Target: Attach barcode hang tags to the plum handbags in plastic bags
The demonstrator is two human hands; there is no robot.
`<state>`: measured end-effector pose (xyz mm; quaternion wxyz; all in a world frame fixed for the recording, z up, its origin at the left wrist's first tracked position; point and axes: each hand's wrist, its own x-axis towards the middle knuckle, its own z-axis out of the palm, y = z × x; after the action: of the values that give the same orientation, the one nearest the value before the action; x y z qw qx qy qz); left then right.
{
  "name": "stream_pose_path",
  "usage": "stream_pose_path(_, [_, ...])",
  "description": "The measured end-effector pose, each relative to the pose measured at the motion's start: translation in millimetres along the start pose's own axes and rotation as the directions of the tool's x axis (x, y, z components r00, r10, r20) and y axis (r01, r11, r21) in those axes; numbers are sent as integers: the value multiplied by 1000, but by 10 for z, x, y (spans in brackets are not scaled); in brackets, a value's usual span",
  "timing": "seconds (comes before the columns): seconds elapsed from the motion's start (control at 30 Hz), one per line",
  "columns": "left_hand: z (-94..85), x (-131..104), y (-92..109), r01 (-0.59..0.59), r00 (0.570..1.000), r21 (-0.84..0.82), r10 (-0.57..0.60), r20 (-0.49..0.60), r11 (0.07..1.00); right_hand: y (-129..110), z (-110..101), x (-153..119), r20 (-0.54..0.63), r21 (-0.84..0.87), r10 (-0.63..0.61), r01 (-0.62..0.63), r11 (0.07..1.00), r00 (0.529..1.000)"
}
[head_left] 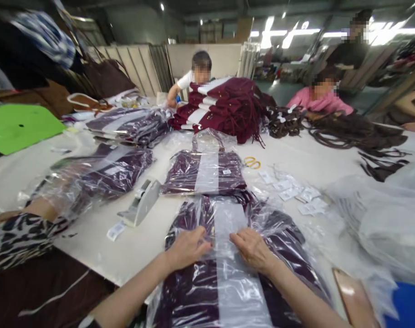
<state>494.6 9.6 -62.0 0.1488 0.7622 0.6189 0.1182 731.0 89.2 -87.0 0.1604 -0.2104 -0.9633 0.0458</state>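
In front of me lies a maroon bag inside a clear plastic bag, with a broad white strip down its middle. My left hand is closed, its fingers curled on the plastic left of the strip. On the strip's right side my right hand is also closed, thumb and fingers pinched at the plastic. Just beyond them, another wrapped maroon bag lies flat, its handles pointing away and a small white label on its front.
Left of centre stands a grey tape dispenser beside a white tag. Yellow-handled scissors and several white tags lie to the right. A co-worker's arm reaches into plastic at left. Maroon bags are piled at the back.
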Motion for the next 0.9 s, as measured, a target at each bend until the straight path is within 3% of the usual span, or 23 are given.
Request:
stream_pose_path(0.03, [-27, 102, -32, 59, 998, -18, -58, 35, 998, -89, -27, -76, 79, 32, 0, -2, 999, 997])
stream_pose_path(0.1, [-44, 399, -79, 99, 995, -17, -99, -27, 995, -248, -63, -189, 207, 78, 24, -41, 996, 978])
stream_pose_path(0.2, [30, 926, -84, -9, 990, 11, 10, -143, 1000, -407, -96, -269, 311, 124, 36, -78, 989, 950])
stream_pose_path(0.27, [127, 1193, -65, -99, 990, 27, 101, -93, 995, -459, -125, -280, 343, 160, 20, -79, 984, 939])
stream_pose_path(0.33, [232, 1307, -63, -142, 990, 37, 143, -23, 989, -483, -162, -277, 358, 199, 22, -99, 975, 933])
stream_pose_path(0.47, [353, 1101, -172, -154, 988, 43, 154, 12, 987, -501, -196, -276, 334, 283, 67, -168, 945, 940])
stream_pose_path(0.67, [264, 631, -464, -62, 993, 92, 52, 108, 994, -548, -95, -217, 255, 311, 82, -163, 936, 963])
stream_pose_path(0.8, [170, 712, -503, 14, 994, 78, -23, 110, 997, -606, 2, -67, 225, 329, 82, -155, 932, 971])
stream_pose_path(0.9, [138, 957, -387, -89, 995, 83, 86, 43, 993, -664, 52, 36, 207, 361, 39, -113, 926, 978])
